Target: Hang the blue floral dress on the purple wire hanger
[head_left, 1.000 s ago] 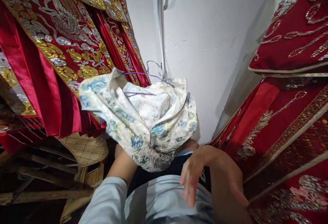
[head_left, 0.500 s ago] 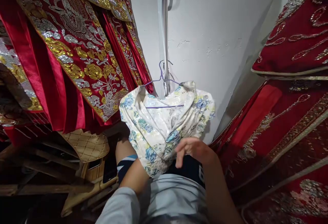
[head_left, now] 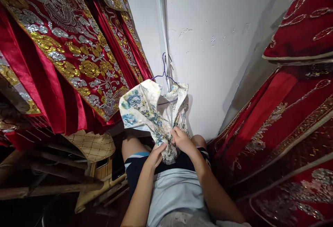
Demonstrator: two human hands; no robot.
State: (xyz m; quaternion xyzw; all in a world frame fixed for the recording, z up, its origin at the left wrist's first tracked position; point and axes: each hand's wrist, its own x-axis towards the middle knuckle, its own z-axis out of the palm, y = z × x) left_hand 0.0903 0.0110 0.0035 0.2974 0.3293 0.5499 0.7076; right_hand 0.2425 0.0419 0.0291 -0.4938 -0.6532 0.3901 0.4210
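A white garment with blue and yellow flowers (head_left: 145, 105) hangs on a thin purple hanger (head_left: 164, 72) in front of the wall, its neckline open and the hanger's bar showing inside. My left hand (head_left: 156, 156) grips the bunched lower part of the cloth, thumb on top. Just above and to the right, my right hand (head_left: 181, 138) pinches the front of the garment below the neckline. The garment is turned, with its left shoulder spread wide and its right side narrow.
Red embroidered cloths (head_left: 91, 64) hang at the left, and more red beaded garments (head_left: 291, 109) at the right. A white wall (head_left: 203, 53) stands ahead. At the lower left is a wooden chair (head_left: 85, 189) with a quilted cushion (head_left: 91, 145).
My left hand has come out from inside the garment and now holds its lower part. My right hand, open before, has closed on the front. The garment has turned and narrowed.
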